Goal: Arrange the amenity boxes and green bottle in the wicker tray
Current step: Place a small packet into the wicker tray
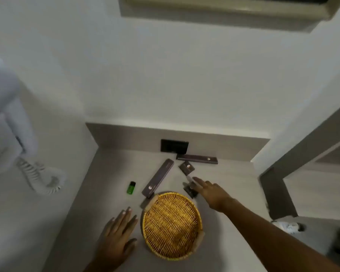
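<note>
Left hand (117,235) lies flat on the grey surface (224,193), fingers spread, holding nothing, just beside the one round wicker tray (172,225), which is empty. Right hand (212,193) reaches past the tray, fingers extended onto one small dark box (190,190); whether it grips is unclear. Beyond: one green bottle (131,187), two long boxes (158,177) (197,159), and another small box (186,167), all outside the tray.

Single head-worn wide-angle view, looking forward and steeply down at a grey countertop (224,185) in a wall corner. Close range; both forearms enter from the bottom edge. No second view.
</note>
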A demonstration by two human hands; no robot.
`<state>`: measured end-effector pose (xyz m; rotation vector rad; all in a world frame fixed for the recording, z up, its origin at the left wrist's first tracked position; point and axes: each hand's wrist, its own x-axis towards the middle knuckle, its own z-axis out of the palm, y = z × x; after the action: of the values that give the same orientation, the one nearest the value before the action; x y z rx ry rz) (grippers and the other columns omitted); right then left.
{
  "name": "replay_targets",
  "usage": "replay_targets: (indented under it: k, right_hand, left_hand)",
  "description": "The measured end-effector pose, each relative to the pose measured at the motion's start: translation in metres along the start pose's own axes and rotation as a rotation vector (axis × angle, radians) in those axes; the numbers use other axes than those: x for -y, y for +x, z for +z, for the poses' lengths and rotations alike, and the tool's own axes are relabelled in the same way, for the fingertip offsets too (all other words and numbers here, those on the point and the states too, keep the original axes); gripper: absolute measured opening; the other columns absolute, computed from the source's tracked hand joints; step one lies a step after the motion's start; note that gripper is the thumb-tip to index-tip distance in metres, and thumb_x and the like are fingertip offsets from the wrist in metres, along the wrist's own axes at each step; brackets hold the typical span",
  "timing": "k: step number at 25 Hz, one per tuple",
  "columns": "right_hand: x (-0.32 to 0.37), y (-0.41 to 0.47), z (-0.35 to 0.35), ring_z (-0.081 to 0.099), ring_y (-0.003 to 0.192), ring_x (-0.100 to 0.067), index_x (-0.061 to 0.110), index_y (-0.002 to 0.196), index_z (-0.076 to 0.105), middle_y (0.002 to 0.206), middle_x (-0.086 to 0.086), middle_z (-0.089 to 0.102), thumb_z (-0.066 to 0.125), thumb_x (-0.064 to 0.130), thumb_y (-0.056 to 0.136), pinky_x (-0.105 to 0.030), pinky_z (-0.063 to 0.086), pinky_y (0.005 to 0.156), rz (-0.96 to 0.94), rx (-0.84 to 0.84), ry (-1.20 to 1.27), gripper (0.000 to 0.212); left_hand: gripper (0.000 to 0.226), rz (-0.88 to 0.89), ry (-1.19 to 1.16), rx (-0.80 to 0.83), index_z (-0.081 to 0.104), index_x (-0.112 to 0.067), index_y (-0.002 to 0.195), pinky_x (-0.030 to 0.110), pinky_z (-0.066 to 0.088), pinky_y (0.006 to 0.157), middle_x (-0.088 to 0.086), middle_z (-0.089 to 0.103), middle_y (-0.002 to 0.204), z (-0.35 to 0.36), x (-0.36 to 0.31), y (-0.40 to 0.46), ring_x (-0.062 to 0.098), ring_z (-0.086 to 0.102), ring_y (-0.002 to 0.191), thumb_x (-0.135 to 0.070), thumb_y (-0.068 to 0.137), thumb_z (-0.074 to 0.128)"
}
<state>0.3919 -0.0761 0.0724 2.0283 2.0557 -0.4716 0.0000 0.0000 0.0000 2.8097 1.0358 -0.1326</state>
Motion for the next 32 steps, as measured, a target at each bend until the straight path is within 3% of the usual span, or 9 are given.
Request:
replay_targets:
  k: [4,9,11,14,17,20,23,27,32]
  right_hand:
    - [-0.015,0.042,0.004,0.016,0.143,-0.033,0.032,0.150,0.007,0.162,-0.006,-0.001,0.064,0.008,0.084,-0.046,0.035,0.106,-0.203,-0.046,-0.225,0.090]
    - [-0.014,0.043,0.029,0.039,0.129,-0.031,0.022,0.151,0.011,0.159,-0.011,0.014,0.057,0.017,0.093,-0.040,0.039,0.104,-0.110,0.000,-0.120,0.074]
    - [-0.016,0.042,0.030,0.046,0.122,-0.030,0.019,0.150,0.013,0.155,-0.012,0.018,0.053,0.014,0.093,-0.039,0.045,0.099,-0.068,0.007,-0.068,0.070]
    - [-0.016,0.039,0.028,0.036,0.131,-0.027,0.026,0.150,0.012,0.160,-0.007,0.008,0.054,0.012,0.092,-0.042,0.046,0.101,-0.087,0.077,0.079,0.072]
    - [-0.016,0.036,0.018,0.045,0.122,-0.027,0.025,0.145,0.022,0.149,-0.011,0.028,0.050,0.021,0.096,-0.040,0.049,0.097,-0.034,0.089,0.147,0.057]
    - [-0.012,0.033,-0.003,0.051,0.112,-0.028,0.015,0.139,0.035,0.141,-0.012,0.037,0.067,0.013,0.084,-0.037,0.052,0.090,0.076,-0.075,0.141,0.063]
    - [0.025,0.024,-0.013,0.054,0.109,-0.026,0.017,0.131,0.047,0.131,-0.010,0.050,0.068,0.013,0.080,-0.036,0.051,0.088,-0.131,-0.204,0.137,0.056]
    - [0.099,0.014,0.031,0.037,0.134,-0.030,0.020,0.138,0.042,0.146,-0.010,0.041,0.064,0.012,0.085,-0.046,0.038,0.108,-0.331,0.038,0.136,0.059]
    - [0.132,0.014,0.061,0.042,0.129,-0.038,0.016,0.139,0.040,0.147,-0.015,0.039,0.068,0.007,0.082,-0.050,0.042,0.102,-0.401,0.115,0.122,0.065]
  left_hand:
    - [0.083,0.150,0.074,0.017,0.038,-0.020,0.154,0.050,0.033,0.116,0.015,0.037,0.159,0.016,0.016,0.023,0.034,0.043,0.142,-0.075,0.092,0.038]
    - [0.100,0.167,0.034,0.080,0.023,-0.021,0.161,0.048,0.003,0.123,0.018,0.019,0.166,0.025,0.018,0.038,0.036,0.017,0.152,-0.082,0.085,0.046]
    - [0.100,0.155,0.000,0.090,0.018,-0.022,0.162,0.051,0.006,0.122,0.017,0.015,0.168,0.028,0.018,0.038,0.035,0.012,0.154,-0.083,0.086,0.041]
    - [0.100,0.143,-0.036,0.090,0.017,-0.024,0.162,0.053,0.010,0.121,0.014,0.010,0.169,0.033,0.020,0.037,0.033,0.007,0.156,-0.084,0.085,0.042]
    - [0.102,0.149,-0.057,0.085,0.021,-0.024,0.161,0.053,0.010,0.122,0.014,0.010,0.169,0.033,0.020,0.037,0.033,0.007,0.156,-0.084,0.082,0.045]
    - [0.101,0.145,-0.088,0.082,0.027,-0.023,0.160,0.053,0.013,0.122,0.015,0.015,0.168,0.029,0.021,0.037,0.032,0.009,0.155,-0.084,0.082,0.046]
    - [0.097,0.143,-0.120,0.060,0.031,-0.023,0.158,0.053,0.014,0.122,0.014,0.016,0.168,0.029,0.021,0.036,0.032,0.012,0.156,-0.084,0.084,0.044]
    - [0.097,0.148,-0.133,0.057,0.031,-0.024,0.158,0.053,0.012,0.123,0.013,0.014,0.169,0.029,0.022,0.038,0.031,0.010,0.156,-0.085,0.084,0.044]
    - [0.098,0.144,-0.133,0.063,0.029,-0.024,0.159,0.051,0.009,0.123,0.013,0.013,0.169,0.030,0.023,0.039,0.031,0.010,0.156,-0.085,0.084,0.043]
